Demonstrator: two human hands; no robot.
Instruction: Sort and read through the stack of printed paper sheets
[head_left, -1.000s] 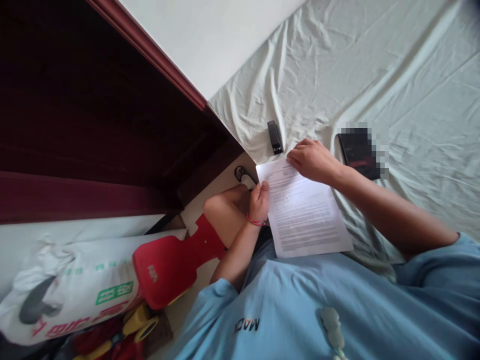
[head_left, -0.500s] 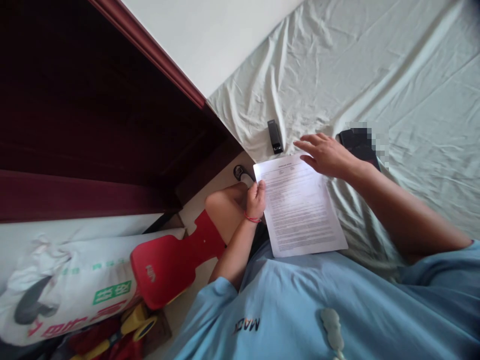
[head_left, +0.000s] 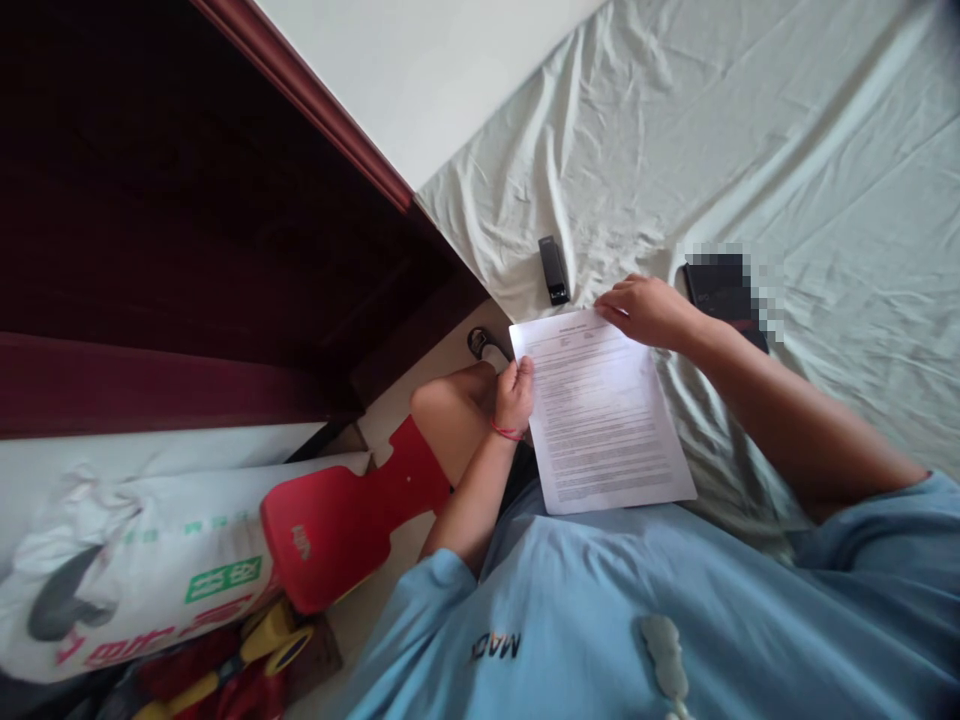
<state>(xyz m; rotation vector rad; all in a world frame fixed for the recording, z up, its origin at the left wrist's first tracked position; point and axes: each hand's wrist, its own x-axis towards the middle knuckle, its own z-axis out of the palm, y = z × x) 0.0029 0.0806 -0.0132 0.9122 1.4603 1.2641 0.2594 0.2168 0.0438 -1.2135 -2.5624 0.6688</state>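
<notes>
Printed sheets of paper (head_left: 604, 430) lie tilted in front of my body, covered in lines of small text. At their left edge my left hand (head_left: 514, 393) grips them, thumb on top and fingers underneath. My right hand (head_left: 646, 308) is at the top right corner, its fingers drawn together in a pinch on the paper's edge. Just beyond the top edge, a black stapler (head_left: 553, 270) rests on the pale bedsheet. How many sheets there are I cannot make out.
A dark, partly pixelated object (head_left: 724, 295) lies on the wrinkled bedsheet (head_left: 750, 130) right of my right hand. Dark red furniture (head_left: 187, 220) stands on the left. Below it are a red seat (head_left: 322, 540) and a white printed sack (head_left: 172, 570).
My right hand has come down onto the paper's top right corner, and its spread fingers have closed together. My left hand keeps its hold, and the paper has hardly moved.
</notes>
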